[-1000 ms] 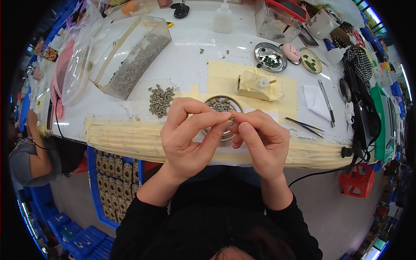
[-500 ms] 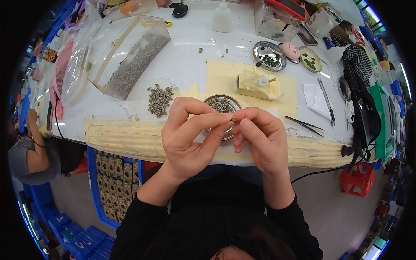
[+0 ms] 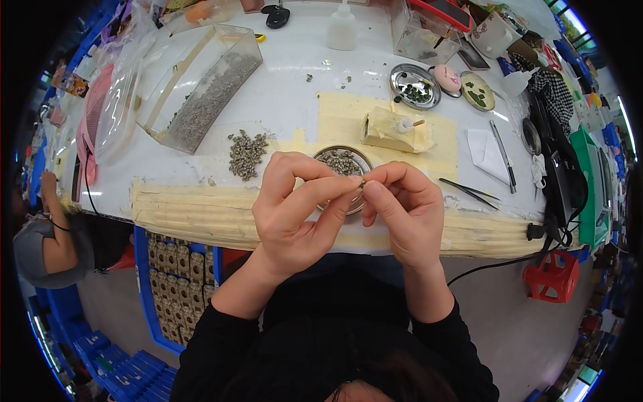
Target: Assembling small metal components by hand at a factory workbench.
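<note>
My left hand (image 3: 293,213) and my right hand (image 3: 406,213) meet fingertip to fingertip over a round metal dish (image 3: 368,161). Between their pinched thumbs and forefingers sits a small metal part (image 3: 362,183), mostly covered by the fingers. Small grey metal parts (image 3: 340,161) fill the dish beneath. To the left of my left hand lies a loose pile of similar metal parts (image 3: 246,155). Beyond the dish stands a block wrapped in cream tape (image 3: 396,132), with a thin stick on it. Black tweezers (image 3: 469,193) rest to the right of my right hand.
A clear plastic bin (image 3: 213,94) of small grey pieces stands at the back left. Toward the right are a dish of dark green pieces (image 3: 415,87), a white squeeze bottle (image 3: 342,28), and a pen (image 3: 503,157). Below the table's left side sits a blue crate (image 3: 144,281).
My right fingertips have closed in on the small metal part, and the curled fingers have drawn up slightly. My left hand has shifted a little to the right.
</note>
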The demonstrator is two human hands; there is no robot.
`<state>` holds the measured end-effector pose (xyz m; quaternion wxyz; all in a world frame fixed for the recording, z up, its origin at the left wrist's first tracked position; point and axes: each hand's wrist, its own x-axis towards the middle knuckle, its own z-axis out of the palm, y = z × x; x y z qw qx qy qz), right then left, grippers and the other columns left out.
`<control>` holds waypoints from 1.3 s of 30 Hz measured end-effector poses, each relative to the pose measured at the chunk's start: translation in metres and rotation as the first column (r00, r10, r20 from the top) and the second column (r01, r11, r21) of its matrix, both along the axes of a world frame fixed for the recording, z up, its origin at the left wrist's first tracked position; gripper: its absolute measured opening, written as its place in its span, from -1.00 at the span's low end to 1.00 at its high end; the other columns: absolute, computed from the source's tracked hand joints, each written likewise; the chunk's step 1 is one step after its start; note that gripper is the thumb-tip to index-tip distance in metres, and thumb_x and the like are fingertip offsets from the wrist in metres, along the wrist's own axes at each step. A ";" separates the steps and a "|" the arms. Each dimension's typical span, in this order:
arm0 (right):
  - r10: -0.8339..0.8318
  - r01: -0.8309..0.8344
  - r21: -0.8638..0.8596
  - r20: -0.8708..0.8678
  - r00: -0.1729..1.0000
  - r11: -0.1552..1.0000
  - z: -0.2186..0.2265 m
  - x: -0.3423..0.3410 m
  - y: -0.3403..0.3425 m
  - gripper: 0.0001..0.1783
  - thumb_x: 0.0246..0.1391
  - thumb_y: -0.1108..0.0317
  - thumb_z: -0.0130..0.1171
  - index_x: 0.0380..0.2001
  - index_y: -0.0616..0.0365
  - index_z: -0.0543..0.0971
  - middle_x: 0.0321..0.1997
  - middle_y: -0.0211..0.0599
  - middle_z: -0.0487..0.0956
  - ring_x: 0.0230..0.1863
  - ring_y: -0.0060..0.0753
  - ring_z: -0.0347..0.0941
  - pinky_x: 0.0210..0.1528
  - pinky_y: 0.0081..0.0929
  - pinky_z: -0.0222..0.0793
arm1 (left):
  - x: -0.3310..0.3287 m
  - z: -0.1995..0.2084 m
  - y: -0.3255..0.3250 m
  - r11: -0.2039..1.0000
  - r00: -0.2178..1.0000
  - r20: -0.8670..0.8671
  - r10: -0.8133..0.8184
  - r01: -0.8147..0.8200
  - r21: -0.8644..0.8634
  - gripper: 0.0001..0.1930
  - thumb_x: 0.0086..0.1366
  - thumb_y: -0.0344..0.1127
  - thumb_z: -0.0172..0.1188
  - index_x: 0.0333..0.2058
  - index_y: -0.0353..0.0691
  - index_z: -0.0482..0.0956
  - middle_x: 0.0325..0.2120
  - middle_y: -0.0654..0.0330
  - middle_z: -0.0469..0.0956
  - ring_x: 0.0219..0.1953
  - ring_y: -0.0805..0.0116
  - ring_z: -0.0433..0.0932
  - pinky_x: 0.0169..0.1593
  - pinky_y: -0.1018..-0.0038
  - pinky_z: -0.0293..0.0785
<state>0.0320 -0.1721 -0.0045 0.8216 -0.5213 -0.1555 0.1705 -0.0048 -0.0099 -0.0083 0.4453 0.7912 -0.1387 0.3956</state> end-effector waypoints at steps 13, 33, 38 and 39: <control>-0.078 0.082 -0.041 0.093 0.993 0.996 0.001 -0.003 0.002 -0.88 0.20 0.53 0.25 -0.21 0.35 0.61 -0.39 -0.37 0.62 -0.46 -0.72 0.45 -0.42 -0.73 0.38 | -0.001 -0.002 -0.001 1.000 1.000 -0.013 0.000 0.000 -0.019 -0.76 -0.01 -0.59 0.42 -0.31 -0.20 0.72 -0.41 0.24 0.53 -0.37 0.32 0.47 -0.30 0.46 0.36; -0.093 0.101 -0.070 0.112 0.989 0.992 0.001 -0.003 0.003 -0.89 0.19 0.53 0.26 -0.24 0.35 0.61 -0.37 -0.35 0.64 -0.44 -0.73 0.48 -0.41 -0.74 0.42 | -0.002 -0.002 0.001 1.000 1.000 -0.020 0.003 -0.003 -0.019 -0.75 -0.01 -0.59 0.42 -0.31 -0.20 0.72 -0.40 0.24 0.53 -0.36 0.32 0.48 -0.30 0.47 0.37; -0.069 0.075 -0.075 0.083 0.994 0.994 0.002 -0.003 0.003 -0.89 0.18 0.53 0.27 -0.24 0.35 0.61 -0.38 -0.35 0.64 -0.44 -0.73 0.47 -0.41 -0.74 0.42 | -0.001 -0.003 0.000 1.000 1.000 -0.017 -0.006 0.005 -0.030 -0.75 -0.01 -0.59 0.43 -0.31 -0.20 0.72 -0.40 0.24 0.54 -0.36 0.33 0.48 -0.30 0.48 0.37; -0.078 0.086 -0.071 0.098 0.992 0.994 0.002 -0.003 0.002 -0.89 0.18 0.53 0.27 -0.24 0.35 0.61 -0.37 -0.35 0.64 -0.45 -0.73 0.47 -0.41 -0.74 0.42 | -0.001 -0.003 0.000 0.999 1.000 -0.018 -0.006 0.005 -0.032 -0.75 -0.01 -0.60 0.42 -0.31 -0.20 0.72 -0.40 0.24 0.54 -0.36 0.33 0.48 -0.30 0.48 0.37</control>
